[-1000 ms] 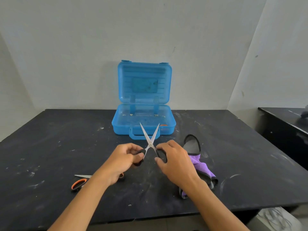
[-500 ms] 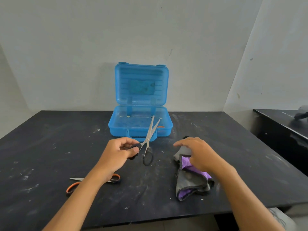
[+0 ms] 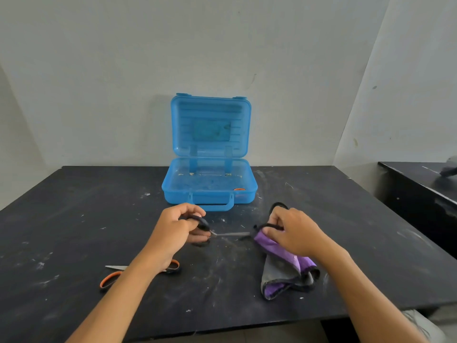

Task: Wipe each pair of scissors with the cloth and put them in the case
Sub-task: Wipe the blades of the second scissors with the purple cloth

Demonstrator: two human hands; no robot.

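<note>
My left hand [image 3: 176,231] grips the black handles of a pair of black-handled scissors [image 3: 231,234], blades closed and pointing right, low over the table. My right hand [image 3: 294,231] holds the top of the purple and grey cloth [image 3: 284,271], pinched at the blade tips; the rest of the cloth lies on the table. A second pair, the orange-handled scissors [image 3: 108,280], lies on the table under my left forearm, partly hidden. The blue plastic case [image 3: 210,196] stands open behind my hands, lid upright; something orange shows at its front right corner.
The black table [image 3: 74,219] is scuffed with white marks; its front edge is near my elbows. A white wall stands right behind the case. Another dark table [image 3: 420,184] sits at the far right.
My left hand turned the scissors from pointing up toward the case to pointing right, blades closed. My right hand let go of a handle, took the cloth and brought it to the blade tips.
</note>
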